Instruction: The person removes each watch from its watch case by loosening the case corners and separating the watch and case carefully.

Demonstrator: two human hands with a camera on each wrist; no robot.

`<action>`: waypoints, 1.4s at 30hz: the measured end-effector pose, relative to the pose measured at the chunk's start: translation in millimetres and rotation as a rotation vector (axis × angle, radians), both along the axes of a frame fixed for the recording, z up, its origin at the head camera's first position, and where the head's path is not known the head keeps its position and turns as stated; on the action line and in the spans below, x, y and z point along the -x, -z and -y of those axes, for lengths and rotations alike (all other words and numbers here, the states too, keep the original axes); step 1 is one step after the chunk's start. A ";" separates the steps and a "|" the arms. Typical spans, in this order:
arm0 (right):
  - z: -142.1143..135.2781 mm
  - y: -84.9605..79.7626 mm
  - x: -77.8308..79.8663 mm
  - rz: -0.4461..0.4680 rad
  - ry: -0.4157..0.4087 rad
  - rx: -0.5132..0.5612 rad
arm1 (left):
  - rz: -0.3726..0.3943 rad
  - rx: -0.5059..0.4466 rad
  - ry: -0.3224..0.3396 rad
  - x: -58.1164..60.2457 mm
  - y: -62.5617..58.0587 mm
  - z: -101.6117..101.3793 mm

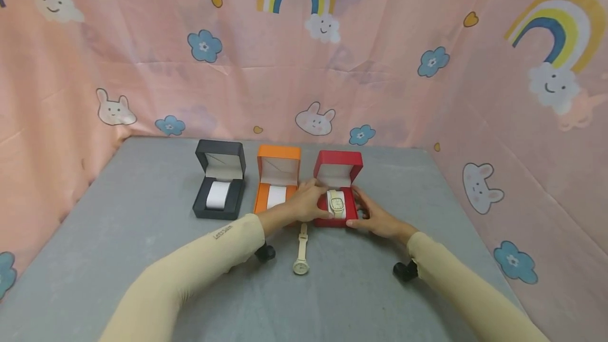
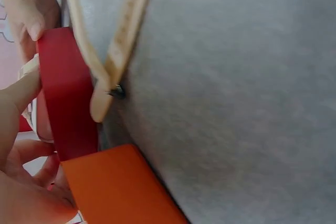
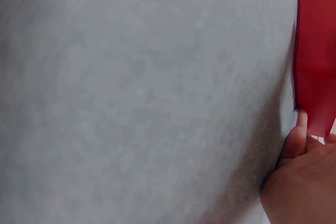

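Note:
An open red watch box stands at the right of a row. In it, a cream-strapped watch is wrapped round a white cushion. My left hand reaches in from the left, thumb and fingers pinching the watch on its cushion. With thumb at the front corner and fingers along the side, my right hand grips the red box. In the left wrist view the left thumb crosses the red box's edge. The right fingertips touch the red box's side in the right wrist view.
An open orange watch box with a white cushion is left of the red one, partly behind my left hand. Farther left is an open dark grey watch box. A second cream watch lies on the grey table in front.

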State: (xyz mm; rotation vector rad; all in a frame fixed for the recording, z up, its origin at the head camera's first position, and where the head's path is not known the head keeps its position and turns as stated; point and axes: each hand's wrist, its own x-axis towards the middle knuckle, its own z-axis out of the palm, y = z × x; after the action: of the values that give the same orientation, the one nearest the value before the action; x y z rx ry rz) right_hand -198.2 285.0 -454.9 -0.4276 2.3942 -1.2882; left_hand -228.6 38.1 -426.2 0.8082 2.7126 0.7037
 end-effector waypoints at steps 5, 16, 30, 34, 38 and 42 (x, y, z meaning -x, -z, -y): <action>-0.1 -1.1 1.6 -0.009 -0.005 0.000 | -0.004 0.027 0.015 -0.8 -5.9 -1.0; 1.4 3.1 1.4 0.008 0.004 -0.017 | -0.049 0.014 -0.024 -8.7 -6.2 -0.7; 3.0 0.9 -0.6 0.005 0.029 -0.027 | -0.107 -0.057 -0.015 -13.7 -1.1 -2.4; 5.1 -1.1 0.6 -0.023 0.009 -0.026 | -0.159 -0.099 -0.010 -14.1 -0.1 -1.6; 4.8 -0.9 0.2 -0.035 0.007 -0.038 | -0.199 -0.119 0.001 -14.4 2.5 -2.8; 4.4 -0.1 -2.6 -0.020 0.023 -0.050 | -0.222 -0.105 0.010 -16.9 5.4 -4.5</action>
State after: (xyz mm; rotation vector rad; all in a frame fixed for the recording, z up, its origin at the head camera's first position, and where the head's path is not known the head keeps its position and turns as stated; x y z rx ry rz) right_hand -195.6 280.6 -454.9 -0.4011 2.4488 -1.2360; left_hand -211.7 42.5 -431.6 0.9779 2.8839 0.8043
